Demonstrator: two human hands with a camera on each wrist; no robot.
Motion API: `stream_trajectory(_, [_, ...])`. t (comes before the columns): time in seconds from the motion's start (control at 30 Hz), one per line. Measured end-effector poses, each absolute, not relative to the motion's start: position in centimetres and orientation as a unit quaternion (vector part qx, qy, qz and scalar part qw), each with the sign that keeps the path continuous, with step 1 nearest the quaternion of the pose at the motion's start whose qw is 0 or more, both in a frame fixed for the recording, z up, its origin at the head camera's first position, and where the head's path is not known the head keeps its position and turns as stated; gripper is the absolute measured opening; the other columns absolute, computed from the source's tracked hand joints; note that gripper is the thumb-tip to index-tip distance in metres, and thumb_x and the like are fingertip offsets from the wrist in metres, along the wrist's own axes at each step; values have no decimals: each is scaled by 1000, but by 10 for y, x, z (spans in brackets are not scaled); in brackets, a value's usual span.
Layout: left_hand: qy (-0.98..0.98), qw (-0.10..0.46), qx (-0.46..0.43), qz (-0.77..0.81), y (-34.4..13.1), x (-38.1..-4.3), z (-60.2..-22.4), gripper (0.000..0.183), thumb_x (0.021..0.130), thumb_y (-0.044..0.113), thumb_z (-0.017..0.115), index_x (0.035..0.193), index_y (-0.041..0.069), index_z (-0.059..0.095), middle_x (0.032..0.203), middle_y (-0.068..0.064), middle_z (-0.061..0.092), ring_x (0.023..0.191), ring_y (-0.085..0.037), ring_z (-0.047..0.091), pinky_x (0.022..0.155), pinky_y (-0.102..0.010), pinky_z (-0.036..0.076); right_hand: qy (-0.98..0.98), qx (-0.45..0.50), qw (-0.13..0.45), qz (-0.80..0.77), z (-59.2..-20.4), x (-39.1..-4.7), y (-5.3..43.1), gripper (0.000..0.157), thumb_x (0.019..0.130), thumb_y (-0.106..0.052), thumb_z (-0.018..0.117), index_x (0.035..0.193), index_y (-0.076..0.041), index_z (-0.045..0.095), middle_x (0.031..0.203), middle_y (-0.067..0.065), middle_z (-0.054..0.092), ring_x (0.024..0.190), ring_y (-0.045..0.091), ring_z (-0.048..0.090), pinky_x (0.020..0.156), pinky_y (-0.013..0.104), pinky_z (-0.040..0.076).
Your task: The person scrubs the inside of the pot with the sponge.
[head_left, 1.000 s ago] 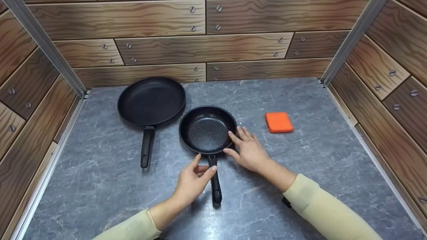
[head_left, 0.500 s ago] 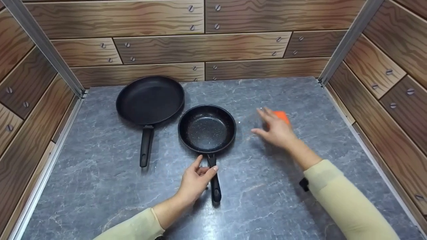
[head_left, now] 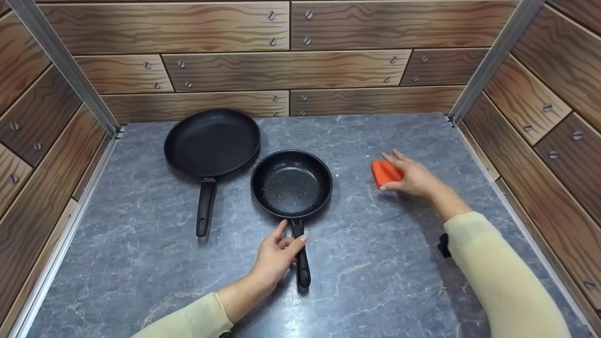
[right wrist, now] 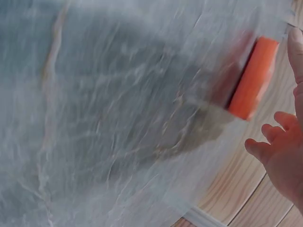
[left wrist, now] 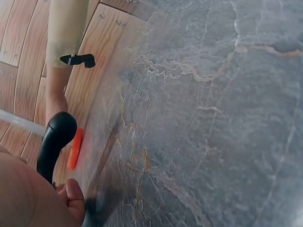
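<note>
A small black frying pan [head_left: 291, 183] with a speckled inside lies in the middle of the grey table. My left hand [head_left: 273, 258] pinches its handle [head_left: 304, 272] near the base, thumb on top and index finger pointing toward the rim. The left wrist view shows the handle's end [left wrist: 60, 130] rising past the hand. At the right, my right hand [head_left: 413, 176] spreads around an orange square sponge [head_left: 386, 173], thumb by its near corner and fingers over its far side. In the right wrist view, the fingers [right wrist: 259, 150] are apart from the sponge [right wrist: 254, 78].
A larger black frying pan [head_left: 213, 143] stands at the back left, its handle [head_left: 205, 209] pointing toward me. It sits close beside the small pan's rim. Wood-patterned walls [head_left: 286, 70] and metal posts [head_left: 488, 56] bound the table [head_left: 375, 291] at the back and sides.
My right hand has left the small pan's right rim and moved right to the orange sponge. The left hand keeps its hold on the handle, and both pans have stayed in place.
</note>
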State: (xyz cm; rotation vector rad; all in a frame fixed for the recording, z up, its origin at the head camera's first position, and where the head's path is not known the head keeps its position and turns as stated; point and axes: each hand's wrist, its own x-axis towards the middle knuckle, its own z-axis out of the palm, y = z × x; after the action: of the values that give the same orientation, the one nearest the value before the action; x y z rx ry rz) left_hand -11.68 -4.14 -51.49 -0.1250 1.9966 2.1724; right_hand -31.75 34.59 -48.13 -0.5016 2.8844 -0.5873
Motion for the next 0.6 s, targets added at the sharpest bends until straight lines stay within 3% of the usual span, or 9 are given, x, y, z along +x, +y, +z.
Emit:
stream_trajectory(0.3, [654,103,-40,749,-40,-118,-518,86,101,13,75,164,-9,21,97,-17,77,64,-9,64,62,-20,52,959,-168,115,-195,-487,-326,356,106,86,-47,89,168,-10,31,172,29,15,152,62,17,120,74,18])
stream_trajectory(0.6, [623,128,-35,771,-41,-120,-525,86,102,9,72,167,-4,17,107,-22,78,91,-19,78,62,-18,50,957,-161,137,-200,-487,-330,356,100,88,-45,87,165,-7,36,171,27,22,152,58,22,123,68,21])
